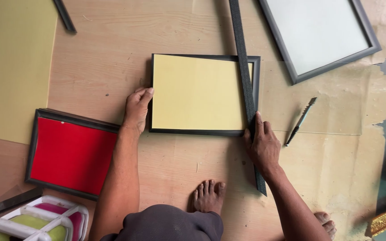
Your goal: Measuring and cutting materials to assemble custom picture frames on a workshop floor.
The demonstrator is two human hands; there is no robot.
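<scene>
Nearest me, my bare foot rests on the wooden floor. Left of my left hand lies a red frame. That hand lies flat, fingers together, grip holding nothing, pressed on the left edge of the yellow frame. My right hand presses a black ruler onto the frame's right side, fingers spread flat, thumb alongside. Just right of it lies a cutter on a glass sheet. Beyond, a grey frame.
</scene>
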